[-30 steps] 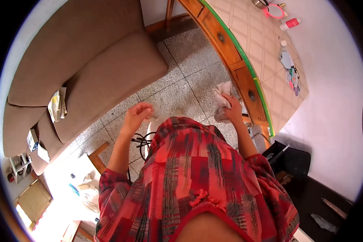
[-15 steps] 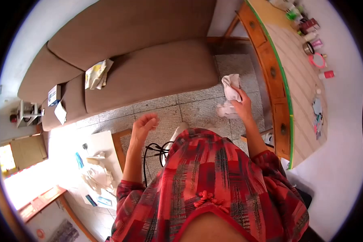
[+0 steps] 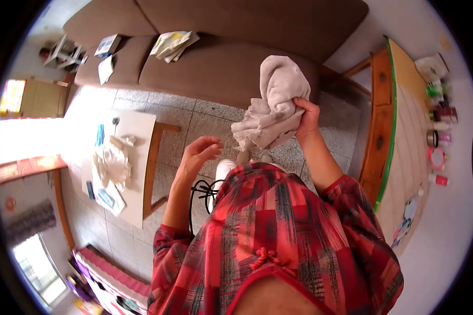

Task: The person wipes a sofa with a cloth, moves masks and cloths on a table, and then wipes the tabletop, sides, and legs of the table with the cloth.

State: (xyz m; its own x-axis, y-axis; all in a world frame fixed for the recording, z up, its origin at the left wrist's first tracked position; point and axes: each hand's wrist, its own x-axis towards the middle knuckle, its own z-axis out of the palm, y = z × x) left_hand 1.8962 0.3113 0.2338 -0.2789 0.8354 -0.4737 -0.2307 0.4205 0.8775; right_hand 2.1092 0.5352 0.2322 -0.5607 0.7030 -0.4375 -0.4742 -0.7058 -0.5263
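Observation:
A crumpled pale cloth (image 3: 284, 89) with dark smudges hangs in front of me, partly folded over itself. My right hand (image 3: 307, 119) grips it at its right side, thumb and fingers pinched on the fabric. The cloth is lifted above the tiled floor and overlaps the front of the brown sofa (image 3: 215, 68) in view. To the left, my left hand (image 3: 201, 151) is empty, its fingers loosely bent and apart. It touches nothing and is apart from the cloth. Black cords (image 3: 201, 191) show below it, near my left forearm.
On the left, a white table (image 3: 142, 173) bears a heap of pale fabric (image 3: 112, 163). Folded papers (image 3: 173, 46) and a small box (image 3: 108, 46) lie on the sofa. A wooden drawer unit (image 3: 379, 121) with bottles and a pink mirror (image 3: 436, 157) stands right.
My right hand has raised the cloth, which now looks larger and nearer. The view has turned to the right. My left hand's fingers have loosened from a curl.

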